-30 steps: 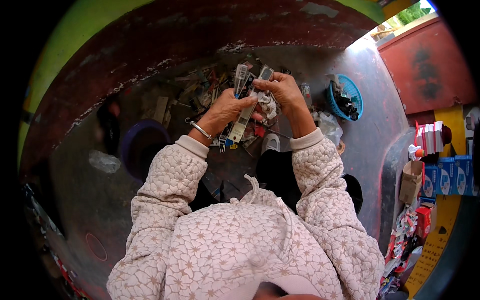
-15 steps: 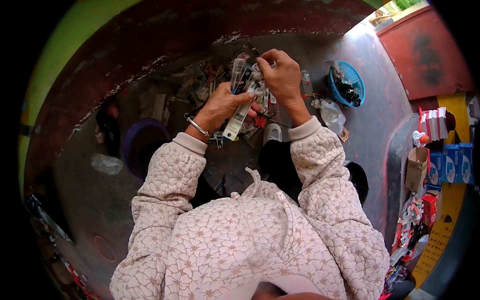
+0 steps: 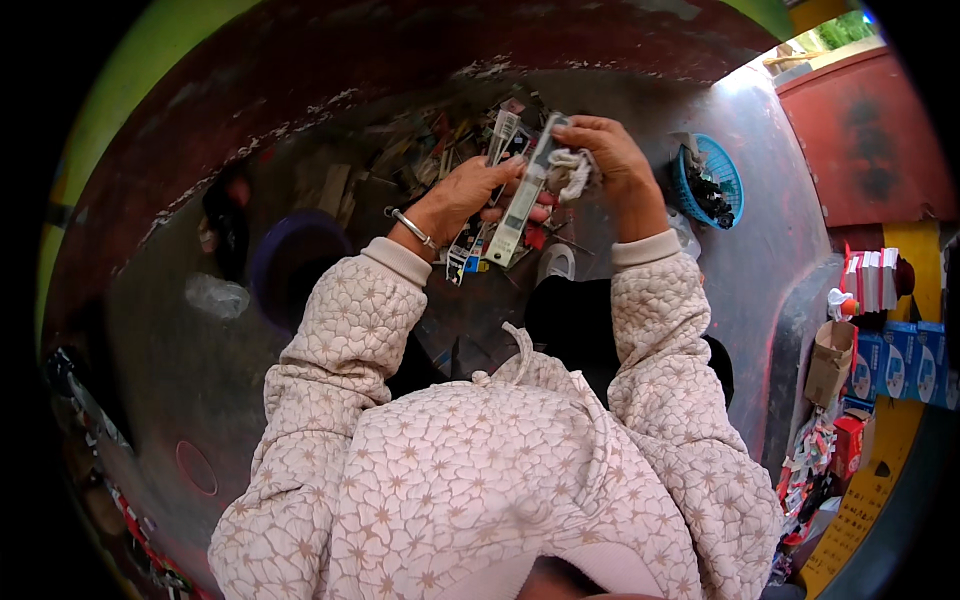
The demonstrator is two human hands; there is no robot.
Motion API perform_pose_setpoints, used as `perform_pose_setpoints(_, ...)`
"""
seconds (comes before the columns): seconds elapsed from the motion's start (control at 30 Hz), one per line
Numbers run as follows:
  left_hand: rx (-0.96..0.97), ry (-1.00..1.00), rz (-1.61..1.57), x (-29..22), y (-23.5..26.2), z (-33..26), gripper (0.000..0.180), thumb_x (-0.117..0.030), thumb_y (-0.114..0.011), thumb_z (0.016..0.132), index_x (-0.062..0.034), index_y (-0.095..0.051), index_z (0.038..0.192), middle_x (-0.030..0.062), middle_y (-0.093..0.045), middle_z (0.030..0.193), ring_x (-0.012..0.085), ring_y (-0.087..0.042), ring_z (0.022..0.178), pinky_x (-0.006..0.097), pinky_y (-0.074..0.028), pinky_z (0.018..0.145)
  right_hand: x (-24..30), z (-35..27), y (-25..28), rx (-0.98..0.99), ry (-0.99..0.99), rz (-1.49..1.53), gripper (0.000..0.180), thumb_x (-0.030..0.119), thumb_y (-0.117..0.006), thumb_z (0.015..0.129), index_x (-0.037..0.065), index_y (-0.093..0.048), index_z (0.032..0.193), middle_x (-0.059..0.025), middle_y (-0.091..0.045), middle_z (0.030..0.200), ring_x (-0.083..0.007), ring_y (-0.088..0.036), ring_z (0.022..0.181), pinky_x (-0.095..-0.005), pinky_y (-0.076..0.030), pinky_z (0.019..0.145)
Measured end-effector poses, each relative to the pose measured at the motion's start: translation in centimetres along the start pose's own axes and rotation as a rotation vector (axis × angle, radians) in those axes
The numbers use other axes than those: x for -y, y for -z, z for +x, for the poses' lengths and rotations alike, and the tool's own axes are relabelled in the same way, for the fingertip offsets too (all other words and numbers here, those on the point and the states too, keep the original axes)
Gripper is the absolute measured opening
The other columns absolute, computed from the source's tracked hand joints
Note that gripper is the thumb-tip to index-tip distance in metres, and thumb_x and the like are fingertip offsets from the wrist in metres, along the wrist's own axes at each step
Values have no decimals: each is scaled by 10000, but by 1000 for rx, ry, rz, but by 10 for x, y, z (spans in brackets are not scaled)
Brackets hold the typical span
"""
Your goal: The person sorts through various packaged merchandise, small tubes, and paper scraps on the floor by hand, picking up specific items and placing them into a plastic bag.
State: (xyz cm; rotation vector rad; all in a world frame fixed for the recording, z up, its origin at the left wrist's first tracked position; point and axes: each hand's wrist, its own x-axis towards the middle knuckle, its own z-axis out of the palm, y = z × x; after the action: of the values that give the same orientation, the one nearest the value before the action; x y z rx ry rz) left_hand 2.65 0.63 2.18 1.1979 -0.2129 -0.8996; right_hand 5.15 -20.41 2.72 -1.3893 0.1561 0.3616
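My left hand point(image 3: 462, 193), with a metal bangle on the wrist, grips a bundle of long flat white strips point(image 3: 518, 203) that stick out above and below the fist. My right hand point(image 3: 608, 158) is closed around a crumpled whitish cloth point(image 3: 572, 172) and presses it against the upper part of the strips. Both hands are raised over a heap of small mixed scraps point(image 3: 420, 150) on the grey floor. My sleeves are pale quilted fabric with a flower pattern.
A blue plastic basket point(image 3: 722, 172) with dark pieces stands to the right of my hands. A dark purple bowl point(image 3: 290, 262) and a clear plastic bag point(image 3: 215, 295) lie on the left. Stacked boxes and packets point(image 3: 880, 350) line the right edge. A red-brown wall curves behind.
Both hands have stayed together on the strips and cloth. The right hand has shifted slightly along the strips; the view has tilted a little.
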Motion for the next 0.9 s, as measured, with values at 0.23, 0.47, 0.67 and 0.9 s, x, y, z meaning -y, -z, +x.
perform_pose_setpoints(0.23,-77,-16,-626,16,16,16,409,-339,-340,960,-29,-523,1156,122,-603,1085,179,-603,950,311,-516,758,6,-14,-2,27,-86,-112,59,81,-605,799,24,-618,785,-27,-618,710,-100,-581,605,-216,-465,561)
perform_pose_setpoints(0.47,239,-60,-436,20,11,11,380,-333,-409,942,-39,-539,1145,56,-571,1091,135,-600,869,286,-544,715,-18,6,-12,-74,61,-408,236,230,-646,757,9,-637,674,-19,-562,582,-83,-470,534,-254,-359,489)
perform_pose_setpoints(0.67,-98,-24,-134,7,-1,1,354,-331,-525,894,-68,-568,1126,41,-568,1088,110,-578,855,258,-541,694,-8,1,-20,-324,234,-697,338,308,-644,763,-25,-665,818,-98,-629,670,-140,-591,637,-278,-462,615)
perform_pose_setpoints(0.9,-114,-30,173,15,7,12,325,-330,-545,885,-42,-571,1032,15,-581,894,93,-563,855,275,-522,743,1,-10,-33,-107,254,-623,326,244,-677,714,-51,-663,851,-92,-647,763,-138,-591,670,-270,-456,643)
